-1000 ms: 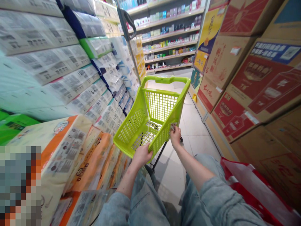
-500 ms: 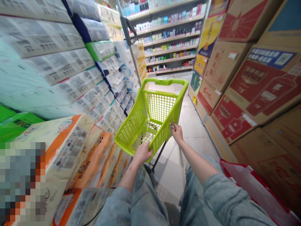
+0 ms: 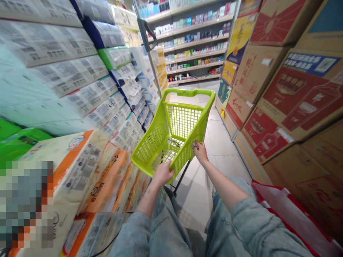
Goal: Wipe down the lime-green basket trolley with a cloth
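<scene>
With our left hand (image 3: 163, 174) clenched on the near rim of the green basket (image 3: 174, 130) mid-aisle and our right hand (image 3: 200, 151) pressing a small rag against its right wall, steadying it firmly seemed wise.

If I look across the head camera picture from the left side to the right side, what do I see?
Stacked tissue packs → left hand on the green basket's near rim → green shopping basket → right hand with a small cloth on the basket's side → cardboard boxes.
</scene>
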